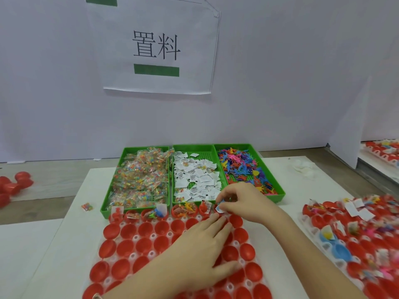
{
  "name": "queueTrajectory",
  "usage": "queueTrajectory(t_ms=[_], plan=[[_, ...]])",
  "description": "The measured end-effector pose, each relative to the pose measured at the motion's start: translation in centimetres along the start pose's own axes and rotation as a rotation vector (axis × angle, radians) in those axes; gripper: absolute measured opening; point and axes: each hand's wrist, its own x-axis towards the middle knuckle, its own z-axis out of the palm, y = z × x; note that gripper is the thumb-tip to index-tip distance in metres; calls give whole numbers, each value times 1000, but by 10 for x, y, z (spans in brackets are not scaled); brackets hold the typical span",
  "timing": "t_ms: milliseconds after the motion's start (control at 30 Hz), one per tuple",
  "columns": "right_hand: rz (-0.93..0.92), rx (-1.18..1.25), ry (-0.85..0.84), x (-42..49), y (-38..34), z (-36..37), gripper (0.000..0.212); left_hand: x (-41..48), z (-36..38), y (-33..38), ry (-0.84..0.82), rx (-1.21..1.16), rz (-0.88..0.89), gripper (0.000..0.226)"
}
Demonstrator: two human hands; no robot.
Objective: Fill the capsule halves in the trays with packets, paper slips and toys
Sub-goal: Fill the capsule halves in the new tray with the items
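The right hand [239,199] hangs just in front of the paper-slip bin [194,146]. Its fingertips pinch a paper slip [219,208] over the end capsule half of the row nearest that bin. Whether a toy shares the pinch is too small to tell. The left hand [207,240] lies flat further in front of the bin, fingers straight and holding nothing, pressed on the capsule tray [152,235]. It is probably there to stop the light tray sliding while the other hand drops things in.

In this head view, the row against the bin holds a few filled capsule halves [185,209] with slips and toys poking up. The red halves [129,231] nearer the person look empty, so this tray seems barely begun.

The packet bin [105,212] sits left of the paper-slip bin and the toy bin [278,195] right of it, both within short reach. Further right lies a blurred, filled tray [302,222]. Far to the left, loose red capsules [17,184] and a stray packet [87,206] lie on the table [64,244]. The left forearm crosses the empty rows and would need to shift before those are filled.
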Motion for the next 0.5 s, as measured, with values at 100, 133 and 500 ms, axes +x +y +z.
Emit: queueTrajectory(t_ms=[100,133,500], plan=[[-14,-118,-96,4,-8,-4,8,0,1,-2,28,-5,-3,82],[-12,-163,-125,6,-11,-5,8,0,2,-2,33,-5,-1,82],[64,-456,-298,25,-37,-1,18,1,2,-7,93,-4,37,80]])
